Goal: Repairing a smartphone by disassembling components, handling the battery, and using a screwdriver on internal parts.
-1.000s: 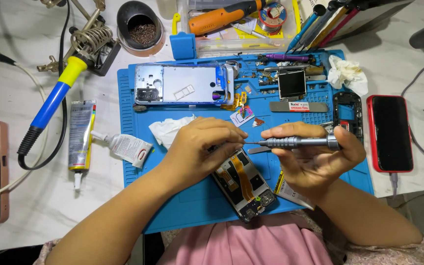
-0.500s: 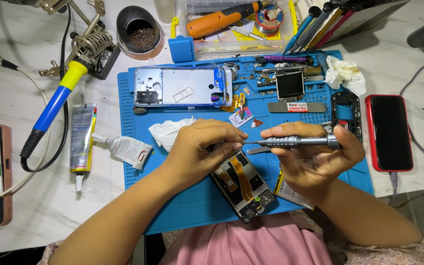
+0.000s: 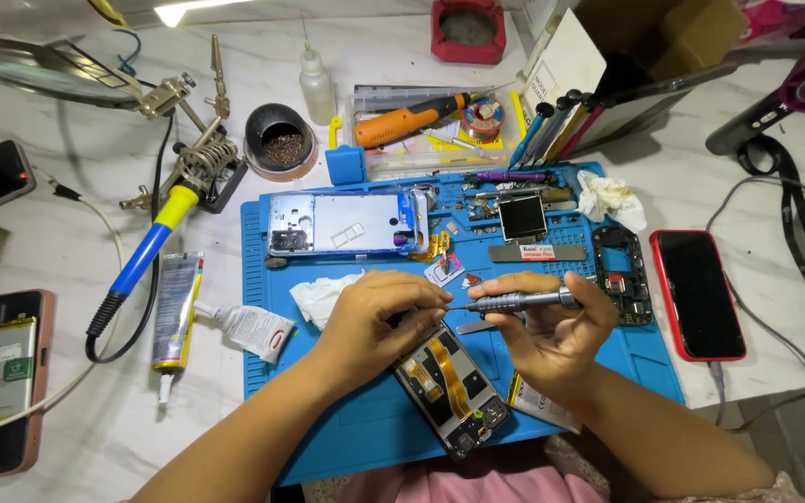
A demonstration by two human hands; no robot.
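Blue repair mat (image 3: 347, 419) is carrying the opened phone (image 3: 449, 384), back removed, while the right hand (image 3: 552, 328) is gripping a screwdriver (image 3: 514, 301) and the left hand (image 3: 375, 321) fingers are pinching its tip above it.

I see a small phone repair workshop: a blue silicone work mat (image 3: 365, 438), a blue-and-yellow soldering iron (image 3: 146, 256), a round magnifying lens (image 3: 39, 70) and opened phones.

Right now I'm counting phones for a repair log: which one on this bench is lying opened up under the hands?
The opened phone on the blue mat, orange flex cable exposed, below both hands; the red-cased phone lies closed.
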